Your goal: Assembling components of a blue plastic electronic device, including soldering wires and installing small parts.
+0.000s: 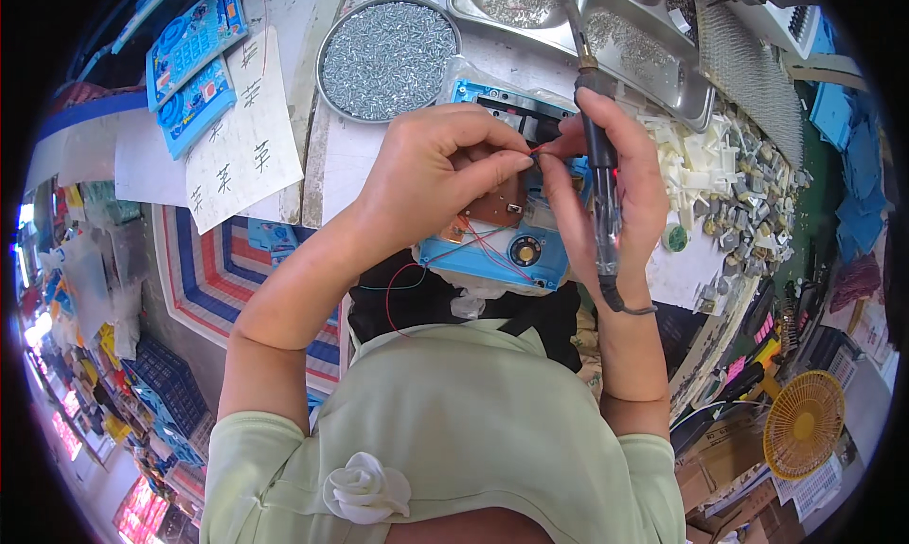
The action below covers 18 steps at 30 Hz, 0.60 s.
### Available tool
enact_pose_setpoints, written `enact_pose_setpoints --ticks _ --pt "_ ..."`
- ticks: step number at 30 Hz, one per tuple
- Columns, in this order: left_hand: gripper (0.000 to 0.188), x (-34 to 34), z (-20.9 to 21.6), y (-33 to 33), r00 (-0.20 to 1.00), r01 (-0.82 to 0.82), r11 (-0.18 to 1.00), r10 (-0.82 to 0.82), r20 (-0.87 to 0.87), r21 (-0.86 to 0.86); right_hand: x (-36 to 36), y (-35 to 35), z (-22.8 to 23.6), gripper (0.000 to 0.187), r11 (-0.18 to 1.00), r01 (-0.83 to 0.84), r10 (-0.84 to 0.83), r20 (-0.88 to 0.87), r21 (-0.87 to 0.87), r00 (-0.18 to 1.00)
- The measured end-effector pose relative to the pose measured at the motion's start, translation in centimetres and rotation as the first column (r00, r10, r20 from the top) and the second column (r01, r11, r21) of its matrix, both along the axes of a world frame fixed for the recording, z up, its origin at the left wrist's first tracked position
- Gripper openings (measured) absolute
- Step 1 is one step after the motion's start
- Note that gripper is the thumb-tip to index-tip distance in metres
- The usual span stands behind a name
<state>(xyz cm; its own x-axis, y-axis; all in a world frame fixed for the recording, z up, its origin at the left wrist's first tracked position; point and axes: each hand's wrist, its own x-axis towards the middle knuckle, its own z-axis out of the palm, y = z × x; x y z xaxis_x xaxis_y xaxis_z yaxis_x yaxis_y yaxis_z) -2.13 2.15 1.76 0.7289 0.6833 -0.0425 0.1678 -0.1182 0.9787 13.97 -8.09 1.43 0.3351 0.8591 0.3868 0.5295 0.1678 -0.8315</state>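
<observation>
My left hand [431, 165] is closed, thumb and forefinger pinching the end of a thin red wire [536, 150]. Opposite it, fingertips of my right hand [644, 189] meet at the same wire. Tucked in that right hand is a soldering iron [598, 146] with a dark handle, its metal end pointing away from me and its cord at the near end. Under both hands lies an opened blue plastic housing [473, 257], partly hidden by them. Inside it are a brown circuit board [497, 206], a round speaker [525, 250] and several red wires.
A round tin of small screws [388, 59] stands beyond my left hand, a compartmented metal tray [696, 99] at the far right. White and grey plastic parts [729, 184] are heaped on the right. Blue panels [194, 71] and a handwritten sheet [246, 137] lie at left.
</observation>
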Motion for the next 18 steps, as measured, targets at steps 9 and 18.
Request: enact_pose_setpoints --ticks 9,18 --pt "0.008 0.5 -0.1 0.0 0.997 0.057 0.953 -0.037 -0.070 0.298 1.9 -3.4 1.3 0.037 0.980 0.086 -0.098 0.061 0.178 0.993" --pt "0.011 1.2 -1.0 -0.2 0.997 0.020 0.961 0.001 -0.078 0.277 3.3 -7.1 2.2 0.025 0.995 -0.065 0.059 0.090 0.071 0.994"
